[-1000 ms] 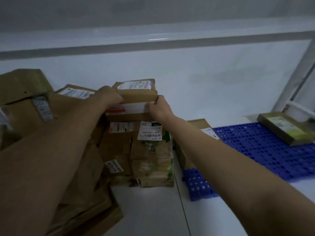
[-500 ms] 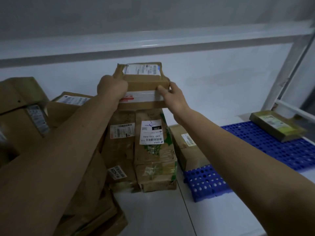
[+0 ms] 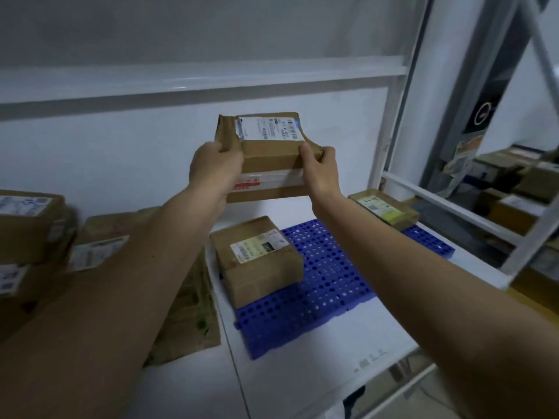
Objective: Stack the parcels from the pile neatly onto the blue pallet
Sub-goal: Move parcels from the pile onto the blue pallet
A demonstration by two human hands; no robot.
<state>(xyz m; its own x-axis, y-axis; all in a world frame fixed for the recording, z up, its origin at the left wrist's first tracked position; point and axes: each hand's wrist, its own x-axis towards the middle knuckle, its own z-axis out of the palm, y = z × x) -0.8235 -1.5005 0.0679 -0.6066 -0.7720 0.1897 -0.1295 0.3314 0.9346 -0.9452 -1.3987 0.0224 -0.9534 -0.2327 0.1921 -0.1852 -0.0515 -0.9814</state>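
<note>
At the frame's left lies the parcel pile (image 3: 33, 237). At centre, the left hand (image 3: 216, 170) and right hand (image 3: 319, 172) clasp two stacked parcels (image 3: 267, 155) above the blue pallet (image 3: 332, 279); the upper could slide off if tilted.

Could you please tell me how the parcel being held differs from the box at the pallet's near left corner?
The held parcel is in the air, gripped by the left hand and right hand; the corner box rests on the blue pallet, untouched. The held parcel carries a white band with red print; the corner box shows none. Both are brown cardboard with a label on top.
</note>
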